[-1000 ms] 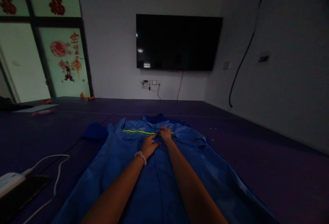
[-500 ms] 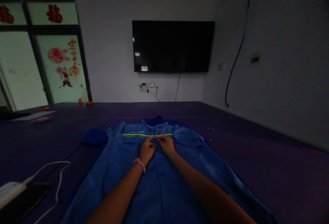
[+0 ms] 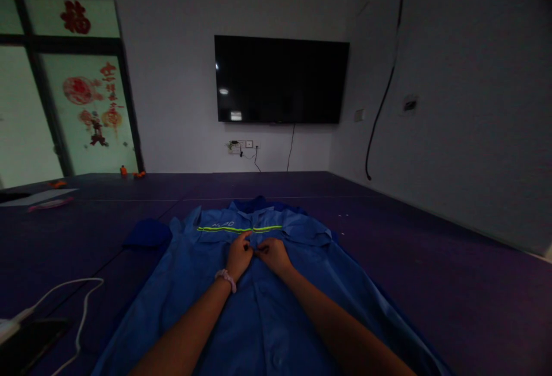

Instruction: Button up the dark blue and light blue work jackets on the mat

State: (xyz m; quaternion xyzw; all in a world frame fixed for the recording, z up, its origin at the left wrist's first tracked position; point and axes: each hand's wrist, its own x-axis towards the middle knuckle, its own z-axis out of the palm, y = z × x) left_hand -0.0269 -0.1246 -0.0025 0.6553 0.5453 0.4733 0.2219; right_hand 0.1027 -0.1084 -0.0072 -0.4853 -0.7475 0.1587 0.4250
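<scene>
A blue work jacket (image 3: 280, 295) with a yellow-green reflective stripe (image 3: 239, 229) across its chest lies spread flat on the dark purple floor mat, collar pointing away from me. My left hand (image 3: 238, 255), with a pale band on its wrist, and my right hand (image 3: 272, 255) meet at the jacket's front placket just below the stripe. Both have fingers curled and pinched on the fabric at the middle seam. What sits between the fingertips is too small and dark to make out.
A dark blue sleeve end (image 3: 146, 233) sticks out at the jacket's left. A white cable (image 3: 73, 301) and a dark flat device (image 3: 30, 338) lie at the lower left. A black TV (image 3: 280, 80) hangs on the far wall; glass doors (image 3: 86, 111) stand at left.
Both hands have slid a little down the placket toward me, from right under the stripe to just below it. The view has shifted rightward.
</scene>
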